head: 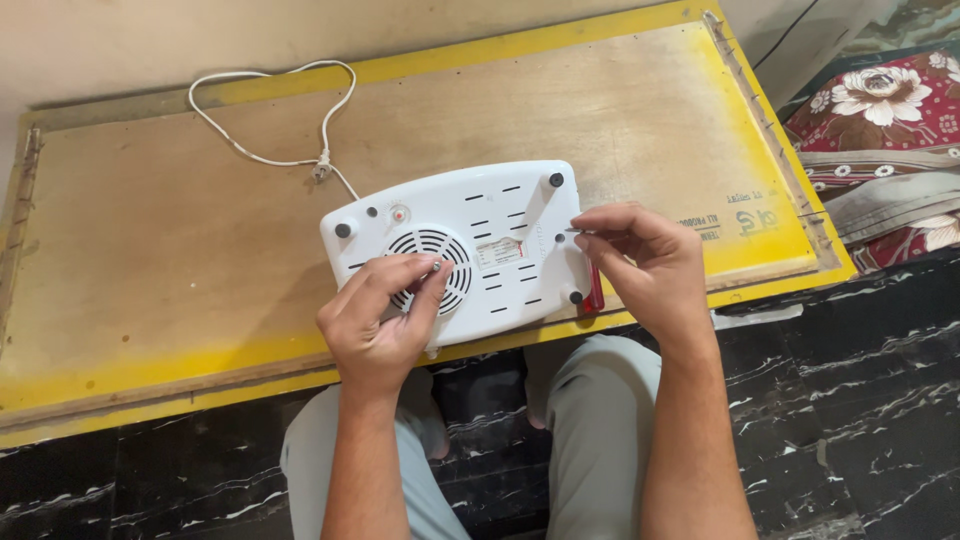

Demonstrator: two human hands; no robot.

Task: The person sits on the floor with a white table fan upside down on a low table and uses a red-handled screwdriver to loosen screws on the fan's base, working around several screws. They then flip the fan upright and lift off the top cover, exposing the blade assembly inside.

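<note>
Appliance: a white appliance [465,250] lay upside down on the table [150,250], directly under both hands, its round vent grille partly covered by the left hand.
Left hand: the left hand [385,320] was closed in a pinch on a small screw [437,266], held over the grille; the screw was too small to make out in detail.
Right hand: the right hand [640,265] gripped a red-handled screwdriver [596,290], its thin tip showing beside the fingers, its handle mostly hidden behind the palm.
Label: a small rectangular white sticker [500,252] with red marks sat between the two hands.
Cord: a white cord [270,110] looped beyond the hands.
Print: dark lettering [735,218] lay on the table's yellow border, right of the right hand.
</note>
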